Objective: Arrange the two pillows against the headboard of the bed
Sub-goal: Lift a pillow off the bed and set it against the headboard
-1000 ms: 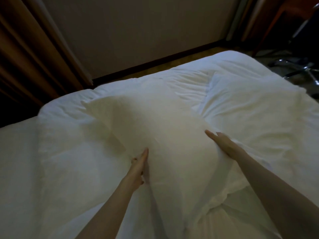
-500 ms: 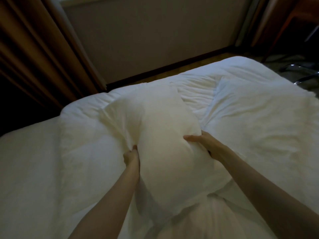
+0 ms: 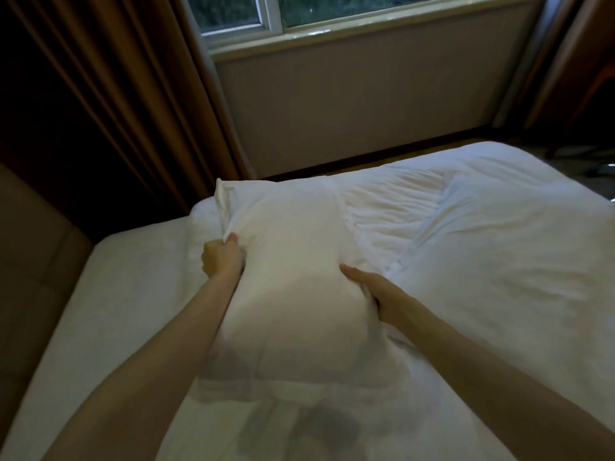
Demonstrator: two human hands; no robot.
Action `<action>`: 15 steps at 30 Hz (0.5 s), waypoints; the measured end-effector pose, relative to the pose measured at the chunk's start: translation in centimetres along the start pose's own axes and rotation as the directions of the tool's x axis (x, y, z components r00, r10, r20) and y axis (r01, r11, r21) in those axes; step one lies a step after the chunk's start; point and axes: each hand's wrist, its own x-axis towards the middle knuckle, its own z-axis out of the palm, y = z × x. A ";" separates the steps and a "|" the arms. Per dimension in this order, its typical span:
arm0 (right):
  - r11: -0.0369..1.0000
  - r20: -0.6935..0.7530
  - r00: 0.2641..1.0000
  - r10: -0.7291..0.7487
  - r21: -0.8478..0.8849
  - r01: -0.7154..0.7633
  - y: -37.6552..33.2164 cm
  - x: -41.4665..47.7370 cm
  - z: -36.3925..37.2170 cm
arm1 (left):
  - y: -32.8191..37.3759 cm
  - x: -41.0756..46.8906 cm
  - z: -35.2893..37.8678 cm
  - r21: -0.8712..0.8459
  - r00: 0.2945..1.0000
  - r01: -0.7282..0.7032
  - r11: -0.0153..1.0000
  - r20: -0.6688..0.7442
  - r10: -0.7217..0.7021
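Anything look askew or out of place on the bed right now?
Nothing is damaged. The pillow gripped by the left hand and right hand sits mid-bed, away from the headboard. The duvet is bunched and wrinkled beside it.

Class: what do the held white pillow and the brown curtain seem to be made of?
White pillow: soft woven fabric case, matte, probably cotton; it bunches where the left hand grips it. Brown curtain: heavy cloth, dull finish, hanging in long vertical folds.

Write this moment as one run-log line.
left hand: gripping pillow edge | right hand: gripping pillow side | second pillow: flat on bed
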 end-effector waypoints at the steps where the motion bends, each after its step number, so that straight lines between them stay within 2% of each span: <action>1: 1.000 0.020 1.000 -0.002 -0.008 0.003 0.2 -0.6 0.6 | 0.0 -0.3 -1.3 -0.021 1.000 -0.006 1.000 -0.025 0.006; 5: 0.999 0.115 0.993 -0.010 -0.030 0.014 0.8 -3.2 3.6 | -0.3 -1.6 -6.9 -0.077 0.992 -0.045 0.996 -0.118 0.035; 15: 0.990 0.215 0.975 -0.060 -0.115 0.086 1.7 -7.7 14.5 | -2.5 -1.9 -20.2 -0.181 0.959 -0.143 0.973 -0.270 0.091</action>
